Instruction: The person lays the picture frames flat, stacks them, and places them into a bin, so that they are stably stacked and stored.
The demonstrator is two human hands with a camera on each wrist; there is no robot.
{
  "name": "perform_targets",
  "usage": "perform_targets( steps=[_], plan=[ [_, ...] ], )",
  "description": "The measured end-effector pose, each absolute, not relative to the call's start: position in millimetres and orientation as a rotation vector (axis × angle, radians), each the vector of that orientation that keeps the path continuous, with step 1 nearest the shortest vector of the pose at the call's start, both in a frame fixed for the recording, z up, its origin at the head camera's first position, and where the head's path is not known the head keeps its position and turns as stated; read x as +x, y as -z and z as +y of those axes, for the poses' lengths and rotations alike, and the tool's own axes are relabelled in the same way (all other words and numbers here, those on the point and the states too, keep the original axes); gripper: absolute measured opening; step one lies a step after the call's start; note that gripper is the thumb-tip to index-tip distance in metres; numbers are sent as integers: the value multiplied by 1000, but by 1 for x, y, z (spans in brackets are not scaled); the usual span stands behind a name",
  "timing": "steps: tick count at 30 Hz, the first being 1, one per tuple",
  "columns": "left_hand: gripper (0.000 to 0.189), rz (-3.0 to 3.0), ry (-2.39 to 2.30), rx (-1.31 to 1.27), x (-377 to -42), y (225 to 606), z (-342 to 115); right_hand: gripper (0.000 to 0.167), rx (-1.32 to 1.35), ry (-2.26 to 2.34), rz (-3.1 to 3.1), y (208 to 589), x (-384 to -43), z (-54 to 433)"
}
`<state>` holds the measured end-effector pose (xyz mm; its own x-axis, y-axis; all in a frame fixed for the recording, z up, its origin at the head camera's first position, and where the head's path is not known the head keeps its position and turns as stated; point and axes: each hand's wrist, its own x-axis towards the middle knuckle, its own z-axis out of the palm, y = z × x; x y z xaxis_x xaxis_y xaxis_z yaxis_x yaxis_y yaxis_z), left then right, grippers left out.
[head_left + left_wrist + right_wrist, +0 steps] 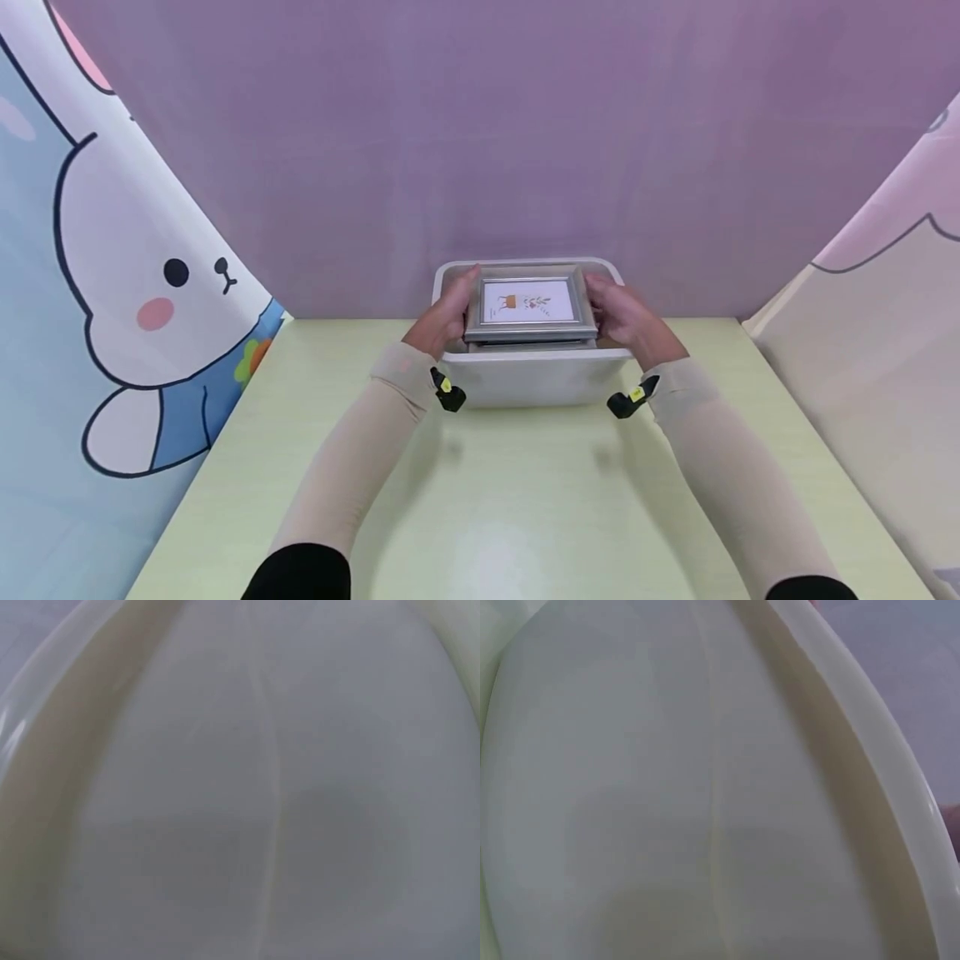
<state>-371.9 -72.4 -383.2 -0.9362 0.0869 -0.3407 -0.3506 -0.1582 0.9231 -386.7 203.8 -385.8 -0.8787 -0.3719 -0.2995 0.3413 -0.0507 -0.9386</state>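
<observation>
A silver-grey picture frame [528, 302] with a plant drawing lies face up at the mouth of a white plastic bin [536, 379]. Beneath its front edge shows part of a second silver frame [532, 345]. My left hand [446, 315] grips the frame's left side, thumb near the far corner. On the opposite side my right hand [626, 318] holds the right edge. Most of the fingers are hidden down inside the bin. Both wrist views are filled by the bin's outer wall [187, 772] and its rim [870, 742].
The bin stands on a pale green table [495, 500], against a purple backdrop [525, 133]. At the left hangs a cloth with a cartoon rabbit [150, 250]. A pale printed cloth [862, 367] closes the right side.
</observation>
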Motion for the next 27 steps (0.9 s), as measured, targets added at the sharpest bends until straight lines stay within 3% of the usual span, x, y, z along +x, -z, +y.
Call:
perform_targets(
  steps=[4,9,17,27],
  plan=[
    [72,1806,-2131,-333,-372,383,-74,68,-114,1889,1738,388,-387,204],
    [73,1790,-2057,-328,-371,384,-77,70,-134,1916,1724,389,-390,204],
    [77,1954,-2005,-324,-367,379,-77,56,-142,1958,1804,388,-388,204],
    [77,2130,-1951,-127,-350,361,-79,61,-246,1971,1947,372,-371,211]
  ],
)
